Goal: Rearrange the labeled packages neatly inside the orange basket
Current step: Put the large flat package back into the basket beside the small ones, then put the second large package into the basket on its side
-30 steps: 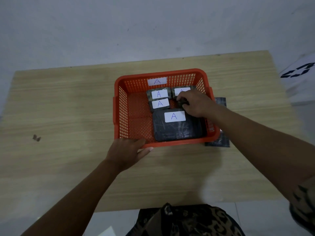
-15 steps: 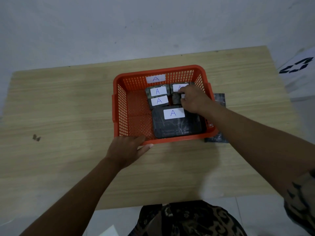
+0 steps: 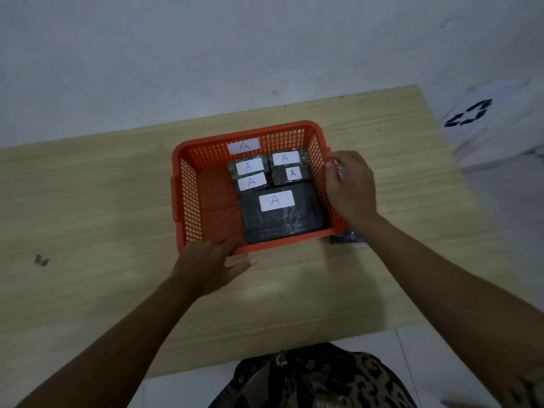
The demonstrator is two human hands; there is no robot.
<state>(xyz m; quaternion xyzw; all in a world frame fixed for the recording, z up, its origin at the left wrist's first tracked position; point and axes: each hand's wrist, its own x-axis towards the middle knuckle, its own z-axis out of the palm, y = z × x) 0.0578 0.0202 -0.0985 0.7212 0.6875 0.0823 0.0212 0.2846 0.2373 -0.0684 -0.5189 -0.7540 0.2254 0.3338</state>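
Observation:
The orange basket (image 3: 188, 201) stands on the wooden table. Inside lie a large dark package (image 3: 282, 219) with a white "A" label at the front right, and behind it several small labelled packages (image 3: 248, 167), set in two neat pairs. My left hand (image 3: 209, 263) holds the basket's front rim, thumb stretched out to the right. Outside the basket's right wall, my right hand (image 3: 350, 187) curls its fingers around the glossy top of another dark package (image 3: 347, 238), which lies on the table and is mostly hidden under the hand.
The basket's left half shows bare orange mesh floor. An "A" label (image 3: 243, 146) is stuck on the basket's back wall. A small dark mark (image 3: 41, 260) sits on the table at the left. A white bag with a recycling sign (image 3: 471, 114) lies off the table's right edge.
My right hand has left the small packages inside the basket and moved out over the right rim to the package beside it. The left hand has stayed on the front rim.

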